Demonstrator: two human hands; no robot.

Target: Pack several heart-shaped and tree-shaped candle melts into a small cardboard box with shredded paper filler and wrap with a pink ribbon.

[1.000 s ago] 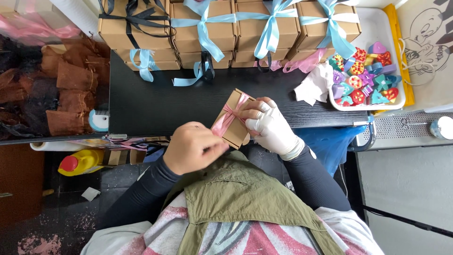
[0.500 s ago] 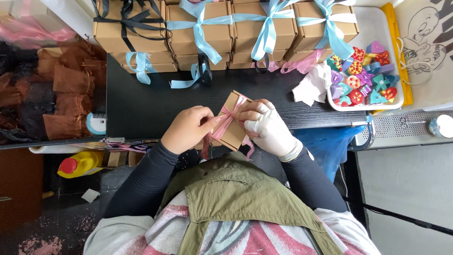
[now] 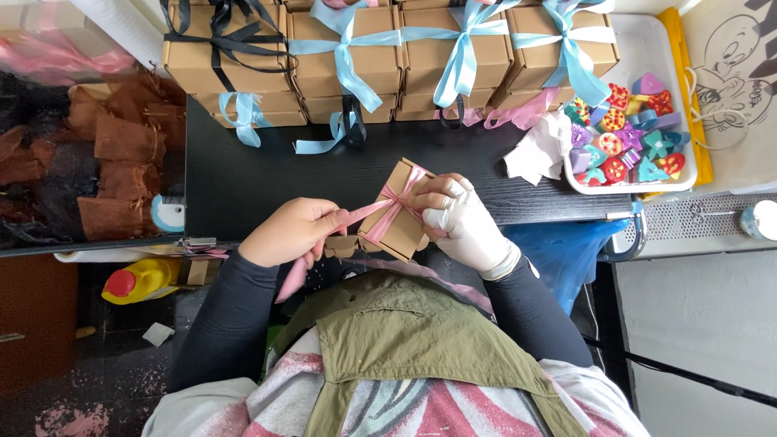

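While right hand (image 3: 463, 220) pins box (image 3: 396, 212) between both, left (image 3: 293, 231) grips pink ribbon (image 3: 374, 210), drawn leftward.

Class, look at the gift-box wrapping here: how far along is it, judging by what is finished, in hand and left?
Done: kraft boxes along the desk's back edge already carry tied blue and black bows. In hand: the left hand pulls a pink ribbon around a small box steadied by the gloved right hand. Left: its bow is not yet tied.
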